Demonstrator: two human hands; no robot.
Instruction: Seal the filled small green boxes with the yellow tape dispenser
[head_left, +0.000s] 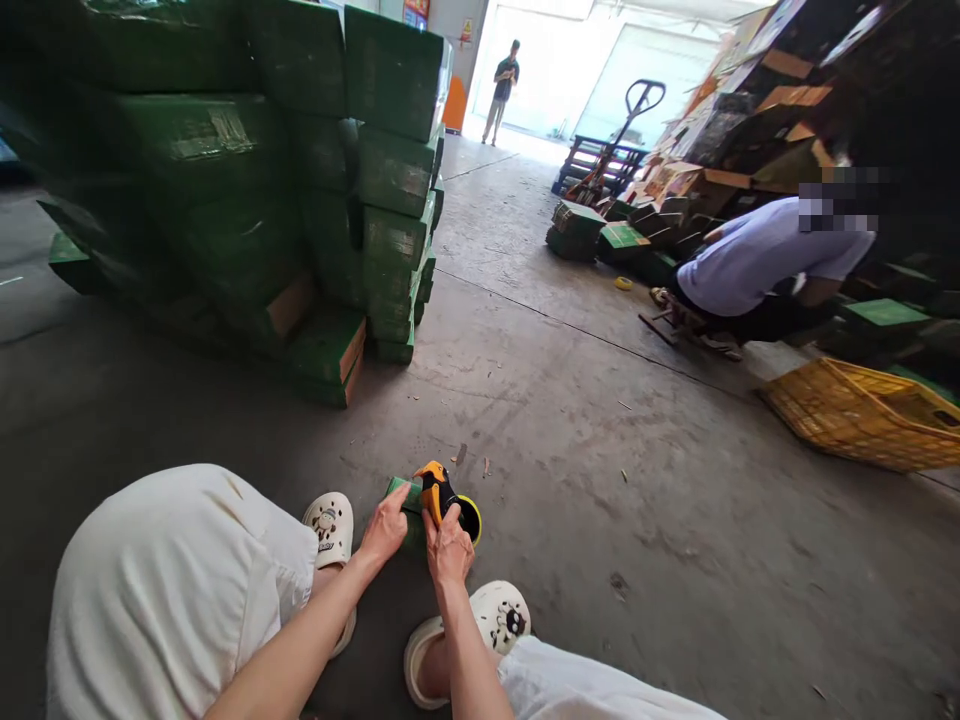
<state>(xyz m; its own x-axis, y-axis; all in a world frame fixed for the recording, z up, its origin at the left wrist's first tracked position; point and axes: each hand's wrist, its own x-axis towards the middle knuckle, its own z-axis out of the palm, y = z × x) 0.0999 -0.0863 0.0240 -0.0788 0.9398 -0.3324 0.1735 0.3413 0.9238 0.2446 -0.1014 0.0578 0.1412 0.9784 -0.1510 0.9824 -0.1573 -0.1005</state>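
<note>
Low between my feet is a small green box (403, 488), partly covered by my hands. My left hand (386, 525) is at the box's left side, its index finger reaching along the top and the other fingers curled against it. My right hand (448, 545) is closed around an orange and black tape dispenser (435, 490), whose head is over the box. A yellow-rimmed roll of tape (470, 520) shows at the dispenser's right side. The underside of the box is hidden.
Stacked green boxes (397, 170) rise ahead on the left. To the right, a person in a lavender shirt (772, 255) crouches beside piled cartons, near a yellow crate (870, 410). Farther back are a pallet jack (622, 130) and a standing person (504, 90).
</note>
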